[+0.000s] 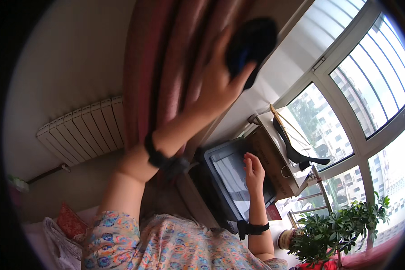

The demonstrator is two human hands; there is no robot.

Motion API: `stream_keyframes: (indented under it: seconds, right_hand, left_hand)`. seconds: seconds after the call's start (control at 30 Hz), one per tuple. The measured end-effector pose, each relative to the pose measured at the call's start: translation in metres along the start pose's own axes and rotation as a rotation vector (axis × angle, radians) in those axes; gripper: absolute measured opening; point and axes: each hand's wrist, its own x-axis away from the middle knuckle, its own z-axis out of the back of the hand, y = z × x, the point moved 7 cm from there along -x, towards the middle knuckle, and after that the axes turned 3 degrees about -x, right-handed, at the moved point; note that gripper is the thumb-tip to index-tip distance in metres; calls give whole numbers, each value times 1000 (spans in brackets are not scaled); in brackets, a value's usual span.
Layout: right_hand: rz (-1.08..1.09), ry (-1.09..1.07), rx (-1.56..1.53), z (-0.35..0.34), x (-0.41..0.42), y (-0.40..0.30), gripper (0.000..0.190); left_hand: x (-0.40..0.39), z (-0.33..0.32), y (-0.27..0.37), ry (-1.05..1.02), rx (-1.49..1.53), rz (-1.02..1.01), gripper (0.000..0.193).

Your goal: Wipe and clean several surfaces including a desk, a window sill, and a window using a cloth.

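Near the top centre, my left hand (219, 72) is raised and gripping a dark, blurred object (251, 49), whose kind I cannot tell. Behind that hand and forearm hangs a dark red curtain (170, 81). My right hand (255, 173) is lower, at centre right, with its fingers bent and no object seen in it. It is over a dark-framed bin or box with a glassy lid (222, 179); whether they touch I cannot tell. Both wrists wear black straps.
A cardboard box (265, 158) bears wooden and black hangers (290, 145) near the barred window (368, 77). A leafy potted plant (344, 222) stands lower right. On the left are a white radiator (84, 130) and a red cushion (71, 221).
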Motion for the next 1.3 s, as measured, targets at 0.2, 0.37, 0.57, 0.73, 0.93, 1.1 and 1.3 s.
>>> stream_keyframes:
  seconds: [0.2, 0.37, 0.57, 0.73, 0.93, 1.1, 1.3]
  right_hand:
    - [-9, 180, 304, 46, 42, 69, 19]
    - [-160, 310, 377, 87, 82, 121, 20]
    - [-32, 287, 709, 96, 107, 139, 32]
    - [-276, 155, 851, 99, 113, 165, 44]
    - [-288, 184, 906, 90, 117, 160, 44]
    - [-310, 200, 884, 85, 114, 157, 45]
    - [-279, 240, 901, 91, 110, 148, 45]
  left_hand:
    - [-44, -83, -21, -132, -399, -394, 79]
    - [28, -72, -51, -319, -377, -247, 105]
    - [222, -8, -130, -600, -509, -104, 98]
    - [269, 19, -150, -731, -467, 123, 79]
    - [73, -47, -78, -382, -386, -135, 92]
    - [-79, -106, -10, -61, -412, -499, 68]
    - [-55, -109, -6, -30, -492, -576, 54]
